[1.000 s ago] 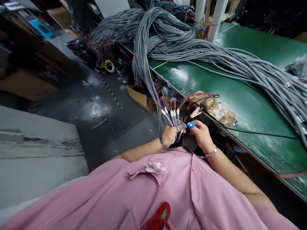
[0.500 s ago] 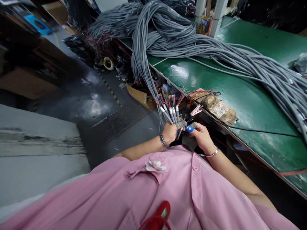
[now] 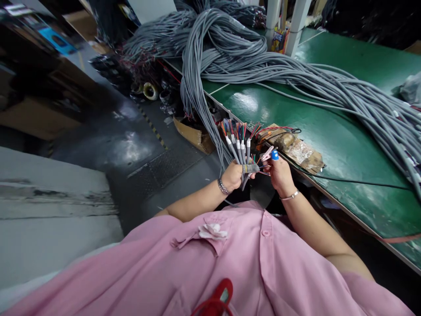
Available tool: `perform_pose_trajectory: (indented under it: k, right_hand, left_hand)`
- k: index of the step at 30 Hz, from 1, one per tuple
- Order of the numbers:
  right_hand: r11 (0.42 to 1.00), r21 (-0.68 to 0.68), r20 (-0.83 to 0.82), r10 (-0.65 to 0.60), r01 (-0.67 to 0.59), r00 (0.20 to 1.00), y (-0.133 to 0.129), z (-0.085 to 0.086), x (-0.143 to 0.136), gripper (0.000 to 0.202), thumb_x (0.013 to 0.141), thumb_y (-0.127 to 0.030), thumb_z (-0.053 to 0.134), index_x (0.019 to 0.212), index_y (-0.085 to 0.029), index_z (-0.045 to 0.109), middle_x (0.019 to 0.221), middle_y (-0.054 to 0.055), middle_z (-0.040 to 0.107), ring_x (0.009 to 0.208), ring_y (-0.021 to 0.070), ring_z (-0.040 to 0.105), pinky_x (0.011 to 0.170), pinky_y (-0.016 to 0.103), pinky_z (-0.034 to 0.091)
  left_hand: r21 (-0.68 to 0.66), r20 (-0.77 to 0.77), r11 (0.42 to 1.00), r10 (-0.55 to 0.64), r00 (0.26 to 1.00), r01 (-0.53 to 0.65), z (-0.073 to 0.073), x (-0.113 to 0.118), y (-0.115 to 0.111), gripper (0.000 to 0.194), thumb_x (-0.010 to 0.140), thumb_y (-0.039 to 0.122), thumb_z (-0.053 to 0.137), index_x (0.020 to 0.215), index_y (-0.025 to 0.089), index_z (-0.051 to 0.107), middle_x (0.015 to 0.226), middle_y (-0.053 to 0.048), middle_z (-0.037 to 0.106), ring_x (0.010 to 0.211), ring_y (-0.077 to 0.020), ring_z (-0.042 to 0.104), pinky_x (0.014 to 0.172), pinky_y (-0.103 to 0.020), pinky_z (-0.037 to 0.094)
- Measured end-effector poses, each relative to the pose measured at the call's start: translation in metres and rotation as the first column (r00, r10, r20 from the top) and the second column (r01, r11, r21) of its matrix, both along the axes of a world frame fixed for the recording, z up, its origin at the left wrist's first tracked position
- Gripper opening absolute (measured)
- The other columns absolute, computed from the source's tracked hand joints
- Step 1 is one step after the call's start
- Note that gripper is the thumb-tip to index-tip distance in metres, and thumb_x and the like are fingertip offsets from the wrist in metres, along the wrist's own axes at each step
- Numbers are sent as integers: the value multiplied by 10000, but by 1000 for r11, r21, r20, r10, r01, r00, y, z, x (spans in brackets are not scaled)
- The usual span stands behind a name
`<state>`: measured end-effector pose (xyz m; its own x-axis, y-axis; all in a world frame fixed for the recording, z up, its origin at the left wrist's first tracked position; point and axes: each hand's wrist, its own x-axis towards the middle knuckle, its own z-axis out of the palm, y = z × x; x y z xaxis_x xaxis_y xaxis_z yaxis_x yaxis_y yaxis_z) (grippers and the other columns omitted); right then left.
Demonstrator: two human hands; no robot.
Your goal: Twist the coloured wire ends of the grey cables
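My left hand (image 3: 234,174) is closed round several grey cables (image 3: 241,153), whose white-banded ends fan out upward into thin coloured wires (image 3: 243,130). A grey cover sits on its thumb. Just to the right, my right hand (image 3: 279,173) is closed in a pinch, with a blue cover on one fingertip. Thin wires (image 3: 264,172) run between the two hands, and their ends are hidden in the right fingers. A pale pink clip (image 3: 267,153) is right behind the right fingertips, at the edge of the green table (image 3: 358,145).
A large bundle of grey cables (image 3: 230,70) lies across the table and hangs over its edge. A taped brown block (image 3: 301,151) with red and black leads lies near the edge. Below left are a cardboard piece (image 3: 192,135) and a yellowish roll (image 3: 150,91) on the floor.
My right hand has moved right and turned upward, away from my left hand, with thin wires now stretched between them. The cable ends in my left hand have shifted slightly up and right.
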<state>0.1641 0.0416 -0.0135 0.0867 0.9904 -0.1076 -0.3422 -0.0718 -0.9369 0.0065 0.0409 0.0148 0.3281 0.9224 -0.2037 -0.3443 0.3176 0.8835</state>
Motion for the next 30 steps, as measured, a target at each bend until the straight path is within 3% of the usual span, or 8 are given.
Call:
perform_pose_trajectory:
  k: [3,7,10,17,22,26,30]
  right_hand:
    - [991,55,76,-124,120,989,-3,1,-5,498,771,-689,530,763,-203,637,673,0,601,548,105,485,536,233,437]
    - [999,-32,-87,-19,16,996,-1,8,-8,494,760,-700,533,763,-211,608,723,15,618,588,124,521,558,254,460]
    - [998,-56,-208,-28,17,978,5,8,-10,459,726,-670,608,762,-213,592,724,12,608,606,127,531,590,264,481]
    - [999,-42,-235,-39,30,971,8,-2,-10,510,717,-723,568,764,-215,583,715,8,608,626,128,562,618,271,493]
    - [994,-108,-272,-11,-19,962,3,4,-7,511,684,-722,604,773,-220,576,736,11,631,611,129,568,585,261,502]
    - [982,-135,-292,85,-129,953,-5,8,-1,566,658,-767,580,794,-218,606,773,24,655,611,128,578,577,259,514]
    - [936,-168,-287,254,-309,924,-16,8,5,504,639,-676,682,806,-202,639,750,27,655,596,127,567,578,269,516]
  left_hand:
    - [8,-19,999,-45,999,45,-3,2,5,289,574,318,784,598,132,564,476,-6,574,426,-104,530,462,-239,390]
    - [6,4,998,-64,998,64,-8,4,7,289,579,315,788,633,133,571,477,-2,577,421,-105,528,468,-243,394]
    - [5,-7,997,-80,997,80,-11,5,7,293,585,317,791,627,128,570,482,-6,576,418,-101,526,461,-236,387]
    - [27,-39,994,-100,994,101,-14,5,5,273,627,320,765,597,112,592,481,-20,569,424,-96,520,459,-230,385]
    - [4,-21,997,-80,997,80,-9,4,0,287,570,297,797,613,124,572,479,2,556,411,-92,505,443,-232,378]
    - [-5,-18,1000,-24,1000,24,-5,0,-7,317,534,315,813,631,129,575,486,13,558,417,-93,511,456,-238,400]
    - [9,-56,1000,-10,998,11,-6,-3,-10,298,568,328,793,599,126,575,476,1,560,429,-95,519,462,-231,383]
